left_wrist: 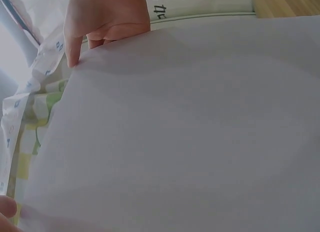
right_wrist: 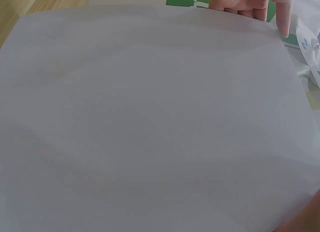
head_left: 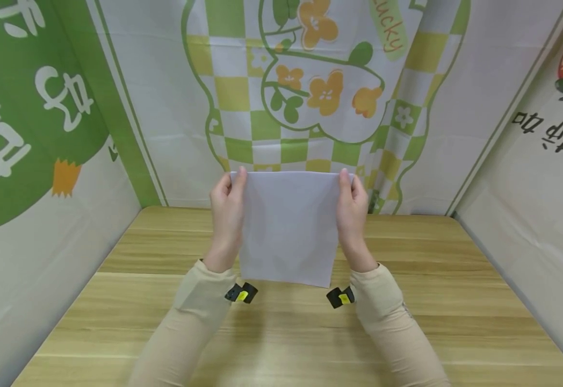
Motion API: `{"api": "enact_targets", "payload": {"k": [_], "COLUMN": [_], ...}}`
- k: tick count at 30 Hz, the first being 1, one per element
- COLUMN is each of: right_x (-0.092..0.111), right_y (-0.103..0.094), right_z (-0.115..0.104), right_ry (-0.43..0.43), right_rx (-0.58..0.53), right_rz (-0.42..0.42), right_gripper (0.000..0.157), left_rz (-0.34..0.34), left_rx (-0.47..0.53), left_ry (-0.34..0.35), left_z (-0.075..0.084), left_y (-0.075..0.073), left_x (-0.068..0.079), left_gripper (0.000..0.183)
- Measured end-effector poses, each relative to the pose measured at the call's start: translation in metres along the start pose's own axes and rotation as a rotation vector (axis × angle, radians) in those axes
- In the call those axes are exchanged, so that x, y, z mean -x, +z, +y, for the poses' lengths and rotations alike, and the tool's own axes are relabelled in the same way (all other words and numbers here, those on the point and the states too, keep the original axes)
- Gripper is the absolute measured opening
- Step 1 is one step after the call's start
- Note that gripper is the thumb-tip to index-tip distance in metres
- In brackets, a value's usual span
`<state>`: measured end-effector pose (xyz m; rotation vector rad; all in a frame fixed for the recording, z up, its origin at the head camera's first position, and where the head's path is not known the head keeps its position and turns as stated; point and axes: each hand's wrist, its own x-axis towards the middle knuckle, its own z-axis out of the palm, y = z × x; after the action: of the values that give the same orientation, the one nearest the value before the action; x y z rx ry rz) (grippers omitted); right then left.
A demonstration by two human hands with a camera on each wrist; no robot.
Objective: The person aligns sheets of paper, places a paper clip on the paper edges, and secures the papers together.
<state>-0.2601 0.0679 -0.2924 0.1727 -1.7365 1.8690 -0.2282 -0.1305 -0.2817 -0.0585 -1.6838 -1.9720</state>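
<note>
A plain white sheet of paper (head_left: 288,228) hangs upright between the two hands, its lower edge above the table. My left hand (head_left: 227,215) pinches its top left corner, thumb on the near face and fingers behind. At the top right corner my right hand (head_left: 352,212) pinches it the same way. The sheet (left_wrist: 175,127) fills most of the left wrist view, with the right hand (left_wrist: 107,17) at its far corner. In the right wrist view the paper (right_wrist: 155,112) also spreads wide, and the left hand (right_wrist: 252,4) grips its far edge.
Beneath the hands lies a wooden table (head_left: 281,344). A printed curtain (head_left: 243,97) with checks and flowers hangs behind its back edge. Side curtains (head_left: 30,258) stand along the left and right. Each wrist wears a small black camera (head_left: 242,293).
</note>
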Motion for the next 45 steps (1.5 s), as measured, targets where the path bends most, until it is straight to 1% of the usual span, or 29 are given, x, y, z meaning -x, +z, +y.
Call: {"api": "enact_targets", "payload": {"k": [4, 8, 16, 23, 28, 31, 35, 40, 45], "right_x": [0.001, 0.000, 0.001, 0.003, 0.004, 0.005, 0.005, 0.004, 0.004], "right_y": [0.001, 0.001, 0.002, 0.004, 0.005, 0.005, 0.005, 0.004, 0.004], "right_z": [-0.002, -0.004, -0.006, -0.005, -0.009, -0.011, -0.009, -0.006, -0.008], "right_ry": [0.017, 0.032, 0.043, 0.018, -0.018, 0.002, 0.036, 0.023, 0.023], "right_rx": [-0.011, -0.030, -0.055, -0.064, -0.054, -0.040, -0.027, -0.022, -0.028], "right_rz": [0.009, 0.009, 0.048, 0.065, 0.061, 0.059, 0.058, 0.056, 0.045], "right_gripper": [0.038, 0.040, 0.042, 0.044, 0.041, 0.038, 0.039, 0.041, 0.041], "left_rz": [0.033, 0.053, 0.098, 0.110, 0.114, 0.113, 0.108, 0.105, 0.105], "left_rx": [0.015, 0.016, 0.025, 0.025, 0.022, 0.031, 0.042, 0.039, 0.042], "left_ry": [-0.025, -0.039, 0.010, 0.063, 0.079, 0.076, 0.062, 0.046, 0.047], "left_z": [0.002, 0.004, 0.002, -0.002, 0.002, 0.003, 0.001, 0.000, 0.002], "left_y": [0.003, 0.005, 0.009, 0.011, 0.012, 0.012, 0.011, 0.010, 0.011], "left_x": [-0.001, -0.002, -0.001, 0.000, 0.001, 0.001, 0.001, 0.001, 0.001], "left_gripper": [0.041, 0.040, 0.033, 0.025, 0.024, 0.023, 0.022, 0.024, 0.024]}}
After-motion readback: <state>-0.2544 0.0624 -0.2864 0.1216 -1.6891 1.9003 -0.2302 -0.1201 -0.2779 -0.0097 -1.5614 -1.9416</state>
